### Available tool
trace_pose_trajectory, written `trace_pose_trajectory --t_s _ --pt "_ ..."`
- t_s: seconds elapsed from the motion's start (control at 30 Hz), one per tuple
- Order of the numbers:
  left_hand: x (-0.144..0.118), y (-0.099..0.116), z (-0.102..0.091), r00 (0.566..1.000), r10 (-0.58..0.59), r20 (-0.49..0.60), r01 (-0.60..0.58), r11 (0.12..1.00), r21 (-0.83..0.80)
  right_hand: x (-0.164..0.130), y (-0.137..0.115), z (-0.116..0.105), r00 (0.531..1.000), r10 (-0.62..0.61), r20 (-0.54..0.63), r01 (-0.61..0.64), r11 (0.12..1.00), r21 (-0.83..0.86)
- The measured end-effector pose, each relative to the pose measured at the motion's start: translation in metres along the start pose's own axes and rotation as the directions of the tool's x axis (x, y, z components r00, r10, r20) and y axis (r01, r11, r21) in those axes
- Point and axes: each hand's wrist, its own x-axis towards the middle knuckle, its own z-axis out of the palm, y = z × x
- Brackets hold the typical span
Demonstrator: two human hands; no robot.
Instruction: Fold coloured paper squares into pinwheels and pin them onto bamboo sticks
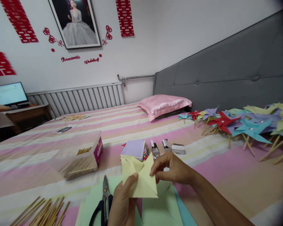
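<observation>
A pale yellow folded paper piece (139, 179) is held up over the bed between both hands. My left hand (122, 204) grips its lower left edge from below with the thumb on the front. My right hand (173, 169) pinches the paper's upper right flap with the fingertips. Under the hands lie pale green paper sheets (160, 210) and a pair of dark-handled scissors (103, 201). A stack of coloured paper squares (134, 148) lies just beyond the yellow piece.
A clear plastic box of wooden sticks (80, 157) stands to the left; loose sticks (42, 213) lie at the bottom left. Staplers and a small box (167, 147) lie mid-bed. Several finished paper pinwheels (245, 125) are piled on the right by the grey headboard (226, 72). A pink pillow (162, 105) lies behind.
</observation>
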Motion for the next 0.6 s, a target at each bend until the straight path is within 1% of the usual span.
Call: trace_pose_trajectory --t_s 0.23,0.37,0.47,0.53,0.6 --pt "-0.0007 -0.0003 -0.0001 1.0 0.008 0.011 -0.009 0.998 0.06 -0.0008 -0.004 0.0007 1.0 0.018 0.018 -0.018 1.0 0.012" --pt "0.0004 -0.0013 -0.0019 0.998 -0.023 0.055 0.019 0.998 0.063 -0.0005 -0.0057 0.0015 1.0 0.018 0.013 -0.018 1.0 0.007" --pt "0.0031 -0.0036 -0.0047 0.995 -0.029 0.096 0.021 0.996 0.086 0.0005 -0.0048 0.0021 1.0 0.025 0.008 -0.026 0.999 0.034" --pt "0.0043 -0.0051 -0.006 0.997 -0.019 0.079 0.011 0.995 0.104 0.0012 -0.0042 0.0029 0.999 0.034 -0.003 -0.034 0.998 0.05" --pt "0.0048 -0.0061 -0.0066 0.999 0.029 0.043 -0.034 0.99 0.134 0.0018 -0.0043 0.0042 0.999 0.042 -0.026 -0.04 0.998 0.048"
